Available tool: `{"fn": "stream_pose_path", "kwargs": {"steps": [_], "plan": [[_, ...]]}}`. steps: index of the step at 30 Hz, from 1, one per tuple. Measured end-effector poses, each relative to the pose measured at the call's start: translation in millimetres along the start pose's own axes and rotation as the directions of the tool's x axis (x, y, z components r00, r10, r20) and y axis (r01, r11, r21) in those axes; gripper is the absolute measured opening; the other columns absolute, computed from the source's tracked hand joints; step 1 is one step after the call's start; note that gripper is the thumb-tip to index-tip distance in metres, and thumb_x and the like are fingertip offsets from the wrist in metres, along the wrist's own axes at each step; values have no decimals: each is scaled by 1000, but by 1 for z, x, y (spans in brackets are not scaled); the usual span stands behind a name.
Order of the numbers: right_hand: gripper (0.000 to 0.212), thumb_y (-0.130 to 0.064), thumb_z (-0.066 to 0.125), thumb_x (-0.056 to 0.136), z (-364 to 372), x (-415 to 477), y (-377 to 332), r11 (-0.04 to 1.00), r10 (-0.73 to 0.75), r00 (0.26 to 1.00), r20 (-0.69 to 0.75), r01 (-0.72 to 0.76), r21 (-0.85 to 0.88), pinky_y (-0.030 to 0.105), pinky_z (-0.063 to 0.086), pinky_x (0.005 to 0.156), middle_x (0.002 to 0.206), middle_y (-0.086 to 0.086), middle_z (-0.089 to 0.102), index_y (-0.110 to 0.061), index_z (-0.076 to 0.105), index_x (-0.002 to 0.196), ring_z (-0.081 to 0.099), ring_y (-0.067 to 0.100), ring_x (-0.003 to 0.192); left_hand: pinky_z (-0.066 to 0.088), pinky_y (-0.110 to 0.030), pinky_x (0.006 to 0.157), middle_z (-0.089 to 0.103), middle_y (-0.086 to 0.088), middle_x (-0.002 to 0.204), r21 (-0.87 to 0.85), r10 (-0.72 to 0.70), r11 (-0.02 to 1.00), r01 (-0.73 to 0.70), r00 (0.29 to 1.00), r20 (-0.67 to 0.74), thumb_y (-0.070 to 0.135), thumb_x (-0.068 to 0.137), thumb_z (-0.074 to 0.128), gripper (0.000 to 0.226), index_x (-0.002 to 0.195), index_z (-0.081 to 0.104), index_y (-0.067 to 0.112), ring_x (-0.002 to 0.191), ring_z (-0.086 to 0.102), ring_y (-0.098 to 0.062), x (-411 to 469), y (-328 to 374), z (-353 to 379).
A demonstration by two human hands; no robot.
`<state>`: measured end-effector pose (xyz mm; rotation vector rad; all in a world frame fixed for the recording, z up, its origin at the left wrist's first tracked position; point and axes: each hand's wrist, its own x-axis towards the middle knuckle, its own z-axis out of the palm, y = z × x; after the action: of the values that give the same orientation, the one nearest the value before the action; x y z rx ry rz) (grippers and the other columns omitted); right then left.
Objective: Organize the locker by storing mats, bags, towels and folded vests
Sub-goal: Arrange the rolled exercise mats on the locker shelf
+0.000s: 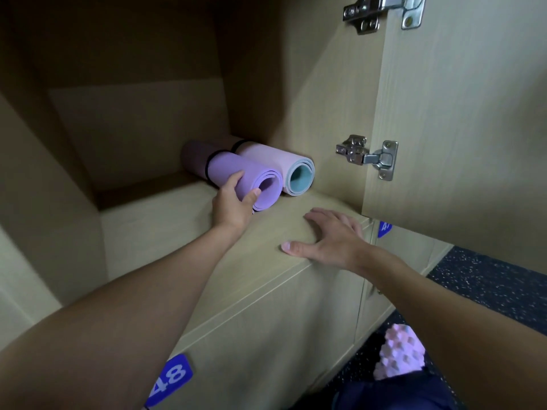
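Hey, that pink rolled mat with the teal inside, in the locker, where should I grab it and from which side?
Take the pink mat by its near rolled end, coming from the front and above. It lies lengthwise, end toward you, with the purple mat alongside on its left and the locker wall close on its right, so the sides look blocked.

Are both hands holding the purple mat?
No, only the left hand grips the purple mat; the right hand rests open on the locker floor.

Pale wood locker point(165, 232), open hinged door point(458, 128), dark speckled floor point(488, 285)
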<state>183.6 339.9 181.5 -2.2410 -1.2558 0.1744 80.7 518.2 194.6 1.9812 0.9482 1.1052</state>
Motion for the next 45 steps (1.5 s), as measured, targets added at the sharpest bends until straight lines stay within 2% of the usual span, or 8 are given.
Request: {"fn": "stream_pose_path", "kwargs": {"steps": [14, 17, 20, 23, 28, 33, 40, 45], "plan": [[75, -58, 66, 83, 4, -51, 0, 994, -27, 999, -43, 32, 106, 30, 7, 120, 157, -1, 29, -20, 44, 143, 16, 14, 147, 36, -24, 107, 48, -2, 145, 38, 100, 993, -113, 962, 256, 36, 84, 74, 74, 149, 40, 22, 132, 47, -16, -99, 17, -21], [80, -38, 76, 81, 21, -210, 63, 965, 210, 978, 6, -209, 160, 27, 22, 118, 156, 8, 28, -11, 38, 146, 24, 20, 146, 38, -20, 99, 60, -10, 134, 13, 150, 980, -201, 769, 621, 25, 89, 72, 51, 135, 55, 12, 124, 56, -18, -231, 31, 3], [76, -29, 74, 85, 23, -261, 96, 935, 281, 956, 89, -294, 197, 14, 42, 93, 145, 8, 40, -13, 34, 148, 40, 19, 135, 41, -23, 92, 67, -13, 116, -44, 355, 914, -402, 744, 566, 23, 89, 68, 30, 116, 67, 10, 108, 62, -26, -253, 54, 1], [70, -25, 74, 85, 37, -271, 103, 921, 295, 938, 181, -330, 209, 34, 43, 102, 127, 10, 56, -10, 39, 144, 55, 25, 117, 40, -25, 86, 67, -9, 105, -34, 515, 796, -604, 648, 562, 26, 82, 58, 29, 103, 71, 10, 100, 62, -25, -250, 59, -7], [62, -17, 77, 82, 58, -374, 135, 854, 394, 878, 271, -459, 243, 20, 46, 95, 120, 2, 60, -9, 46, 135, 58, 14, 109, 49, -34, 92, 68, -1, 106, -59, 286, 884, -464, 436, 853, 32, 86, 66, 27, 109, 69, 18, 99, 64, -20, -343, 25, 43], [98, -40, 84, 73, 74, -450, 165, 799, 494, 791, 360, -576, 170, 24, 40, 101, 134, 4, 49, -18, 28, 150, 52, 16, 120, 42, -24, 93, 55, 2, 118, 28, 87, 925, -378, 283, 955, 38, 86, 74, 54, 133, 55, 21, 105, 53, -12, -430, -1, 74], [104, -41, 86, 68, 93, -478, 171, 779, 492, 760, 424, -602, 177, 26, 40, 97, 135, 3, 51, -24, 23, 149, 49, 21, 124, 49, -29, 85, 64, -2, 110, 160, -90, 971, -179, 347, 934, 32, 80, 80, 56, 128, 55, 19, 104, 62, -19, -460, -21, 75], [95, -34, 88, 66, 77, -477, 157, 790, 440, 844, 306, -526, 316, 21, 41, 91, 123, -7, 53, -28, 31, 142, 52, 11, 113, 51, -31, 90, 66, 2, 98, 21, 56, 986, -167, 440, 896, 20, 78, 83, 52, 125, 61, 19, 91, 63, -14, -443, 14, 58]]}}
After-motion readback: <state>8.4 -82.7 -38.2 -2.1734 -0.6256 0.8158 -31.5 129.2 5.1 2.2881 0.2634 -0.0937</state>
